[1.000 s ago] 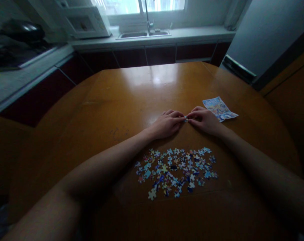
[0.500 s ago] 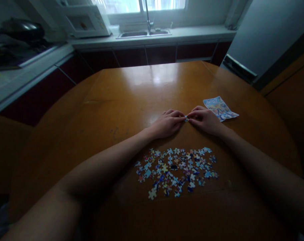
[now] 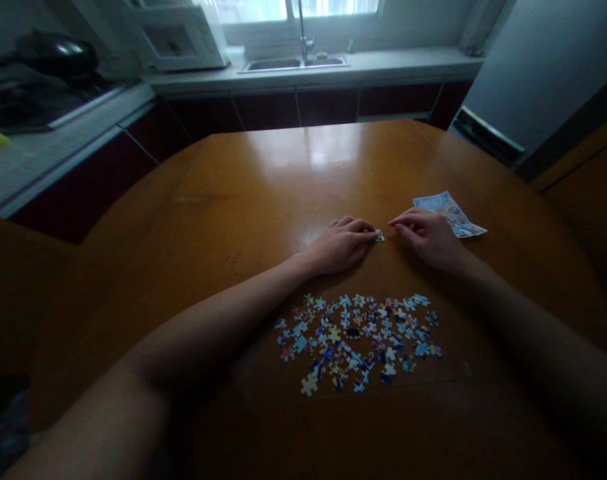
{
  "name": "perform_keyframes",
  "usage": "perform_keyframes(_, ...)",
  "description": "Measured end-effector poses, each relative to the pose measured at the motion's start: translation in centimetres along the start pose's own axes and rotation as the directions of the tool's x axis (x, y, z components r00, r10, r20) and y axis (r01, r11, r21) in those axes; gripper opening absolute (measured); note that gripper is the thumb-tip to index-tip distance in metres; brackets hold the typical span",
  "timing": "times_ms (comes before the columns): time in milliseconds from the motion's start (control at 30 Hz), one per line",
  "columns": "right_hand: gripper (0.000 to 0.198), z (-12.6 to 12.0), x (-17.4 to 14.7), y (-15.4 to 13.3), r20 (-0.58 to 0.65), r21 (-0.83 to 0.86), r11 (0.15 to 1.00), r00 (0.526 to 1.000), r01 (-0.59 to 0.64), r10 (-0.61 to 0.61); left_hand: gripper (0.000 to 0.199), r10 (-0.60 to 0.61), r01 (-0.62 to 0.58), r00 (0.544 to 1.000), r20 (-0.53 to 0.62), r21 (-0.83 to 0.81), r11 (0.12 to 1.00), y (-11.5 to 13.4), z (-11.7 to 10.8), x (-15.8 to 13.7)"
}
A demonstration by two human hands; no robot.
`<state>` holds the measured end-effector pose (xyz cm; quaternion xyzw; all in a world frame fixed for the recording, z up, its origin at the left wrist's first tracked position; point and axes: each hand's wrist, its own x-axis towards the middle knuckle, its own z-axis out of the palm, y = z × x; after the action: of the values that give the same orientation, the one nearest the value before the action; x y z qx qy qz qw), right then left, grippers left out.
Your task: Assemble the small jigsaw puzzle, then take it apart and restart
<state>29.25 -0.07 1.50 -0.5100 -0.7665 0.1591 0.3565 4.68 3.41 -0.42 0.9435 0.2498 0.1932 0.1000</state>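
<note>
A small jigsaw puzzle piece (image 3: 379, 235), pale with some blue, lies on the table at the fingertips of my left hand (image 3: 342, 244). The fingers of that hand are closed at its left edge, and part of it is hidden under them. Just to the right is my right hand (image 3: 431, 240), apart from the piece. Its thumb and forefinger are slightly parted, with nothing visible between them. Nearer to me, many loose jigsaw pieces (image 3: 353, 333) lie spread between my forearms. Beside and partly behind my right hand rests a creased picture sheet (image 3: 456, 217) in blue and orange.
All of this is on a large wooden table (image 3: 283, 193) with rounded sides. Beyond it runs a counter with a sink (image 3: 293, 65) and a white microwave (image 3: 181, 40). A dark pan (image 3: 58, 53) stands on the stove at left; a grey fridge (image 3: 548, 73) stands at right.
My right hand has let go of the piece and drawn back a little to the right. My left hand stays on the piece. The whole view has shifted slightly.
</note>
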Motion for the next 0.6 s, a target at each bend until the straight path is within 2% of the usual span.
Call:
perform_keyframes(167, 0.013, -1.0, -1.8, -5.2, 0.010, -0.069, 0.990, 0.992, 0.122, -0.122, 0.035, -0.009, 0.009, 1.000, -0.001, 0.000, 1.000, 0.1, 0.0, 0.0)
perform_keyframes(300, 0.014, 0.0, -3.4, -8.7, 0.077, 0.000, 0.968, 0.965, 0.251, -0.251, 0.033, 0.007, -0.007, 1.000, 0.013, 0.009, 1.000, 0.1, 0.0, 0.0)
perform_keyframes(467, 0.014, 2.0, -4.3, -8.8, 0.161, 0.062, 0.959, 0.946, 0.276, -0.283, 0.034, 0.003, -0.003, 1.000, 0.005, 0.011, 1.000, -0.1, 0.2, 0.0)
perform_keyframes(600, 0.016, 2.7, -4.3, -8.4, 0.199, 0.067, 0.957, 0.936, 0.282, -0.289, 0.034, -0.006, 0.006, 1.000, 0.007, -0.001, 1.000, -0.1, 0.3, 0.1)
